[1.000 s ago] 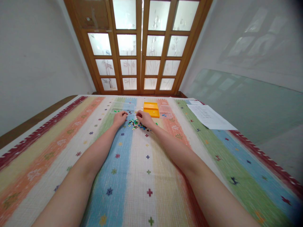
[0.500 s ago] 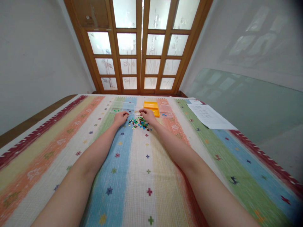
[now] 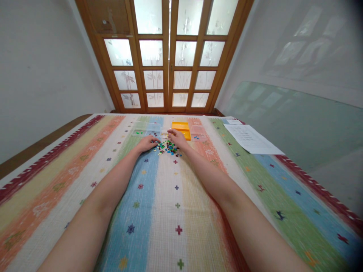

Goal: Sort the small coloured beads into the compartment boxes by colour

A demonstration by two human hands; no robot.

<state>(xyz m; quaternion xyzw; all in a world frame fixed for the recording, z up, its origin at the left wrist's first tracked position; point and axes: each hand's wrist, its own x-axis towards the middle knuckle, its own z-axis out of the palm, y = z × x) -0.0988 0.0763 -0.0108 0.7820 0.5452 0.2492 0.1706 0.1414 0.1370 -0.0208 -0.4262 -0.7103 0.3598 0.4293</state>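
Head view: the left hand (image 3: 149, 143) lies at the left edge of the loose coloured pieces (image 3: 171, 148); the right hand (image 3: 176, 138), by their far edge, overlaps the yellow tray (image 3: 180, 125). Both hands' fingers curl; whether they pinch anything cannot be told. Striped cloth (image 3: 167, 211) stretches between the forearms (image 3: 113, 189).

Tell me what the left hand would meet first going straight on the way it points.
Most likely the loose pieces: the left hand points right, at their edge, and may be touching some.
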